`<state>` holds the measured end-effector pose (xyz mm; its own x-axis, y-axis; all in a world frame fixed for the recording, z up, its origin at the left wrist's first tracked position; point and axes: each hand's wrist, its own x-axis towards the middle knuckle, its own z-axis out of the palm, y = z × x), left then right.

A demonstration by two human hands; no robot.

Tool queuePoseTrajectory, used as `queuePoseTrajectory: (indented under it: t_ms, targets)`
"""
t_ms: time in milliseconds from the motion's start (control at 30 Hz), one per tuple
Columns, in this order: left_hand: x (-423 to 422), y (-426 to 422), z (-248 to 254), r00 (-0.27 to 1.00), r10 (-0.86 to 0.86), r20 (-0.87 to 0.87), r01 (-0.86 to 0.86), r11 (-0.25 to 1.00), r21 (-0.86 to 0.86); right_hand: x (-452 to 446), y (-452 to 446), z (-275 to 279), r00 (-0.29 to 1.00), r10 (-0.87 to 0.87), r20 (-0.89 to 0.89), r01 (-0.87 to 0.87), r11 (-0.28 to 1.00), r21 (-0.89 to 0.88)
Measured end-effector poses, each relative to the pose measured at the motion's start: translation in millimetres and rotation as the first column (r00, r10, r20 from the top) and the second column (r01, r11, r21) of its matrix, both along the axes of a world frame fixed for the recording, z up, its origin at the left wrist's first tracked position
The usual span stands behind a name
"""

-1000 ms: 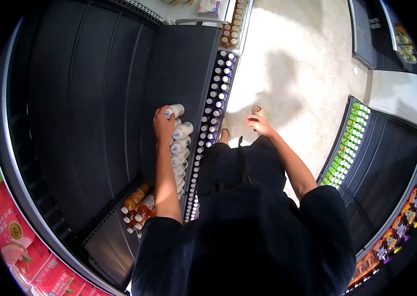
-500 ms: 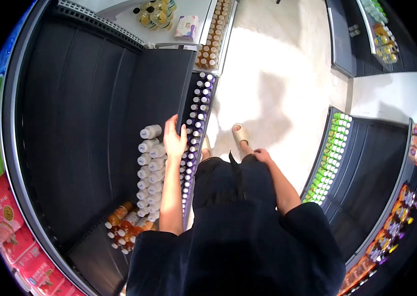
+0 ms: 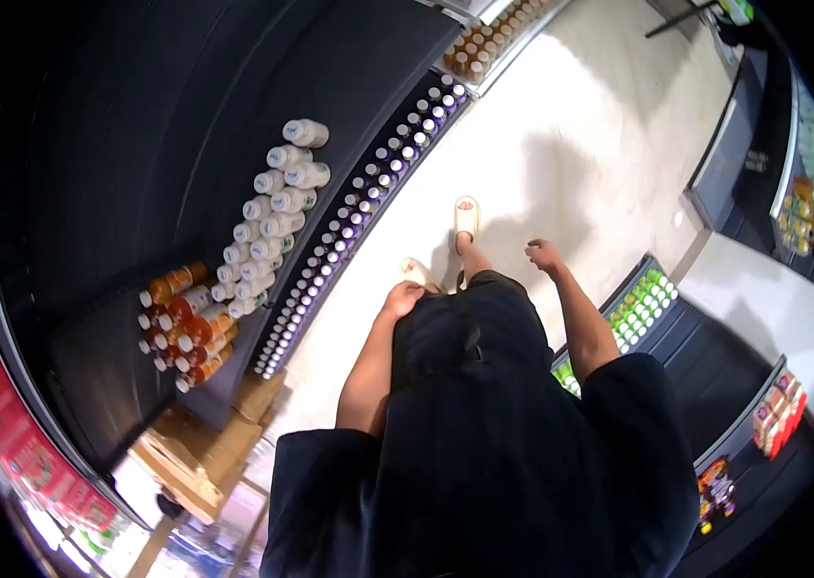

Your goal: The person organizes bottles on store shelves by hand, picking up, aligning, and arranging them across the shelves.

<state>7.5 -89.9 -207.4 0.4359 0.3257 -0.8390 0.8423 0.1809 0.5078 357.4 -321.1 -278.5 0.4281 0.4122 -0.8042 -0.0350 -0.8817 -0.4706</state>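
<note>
My left hand (image 3: 401, 300) hangs low beside my left thigh, next to the dark shorts; its fingers are too unclear to read. My right hand (image 3: 543, 255) is out over the pale floor, fingers curled, with nothing visible in it. On the dark shelf to my left, white bottles (image 3: 288, 199) lie in two slanting rows, away from both hands. Orange and brown bottles (image 3: 197, 328) lie at the near end of those rows. Along the shelf's front edge runs a long double row of purple bottles with white caps (image 3: 362, 205).
Cardboard boxes (image 3: 200, 453) stand at the lower left, and pink packs (image 3: 17, 419) line the far left. Green bottles (image 3: 640, 306) fill a shelf on the right. Amber bottles (image 3: 490, 43) stand at the top. Pale floor (image 3: 561, 144) lies ahead.
My left hand let go of a white bottle, left the shelf and dropped to my thigh. My right hand moved off my thigh. The view has turned, and the feet have stepped.
</note>
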Motion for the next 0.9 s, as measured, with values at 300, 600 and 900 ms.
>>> queuePoseTrajectory:
  t_ms: [300, 600, 900]
  targets:
    - [-159, -67, -17, 0.778, 0.621, 0.099, -0.594, 0.674, 0.439, 1, 118, 12, 0.908, 0.414, 0.065, -0.413, 0.91, -0.022]
    - [-270, -312, -51, 0.498, 0.833, 0.243, -0.822, 0.363, 0.439, -262, 132, 98, 0.851, 0.512, -0.116, -0.464, 0.837, 0.291]
    - [-373, -390, 363, -0.035, 0.5, 0.865, -0.929, -0.336, 0.157, -513, 61, 62, 0.29, 0.921, -0.26, -0.911, 0.349, 0.22]
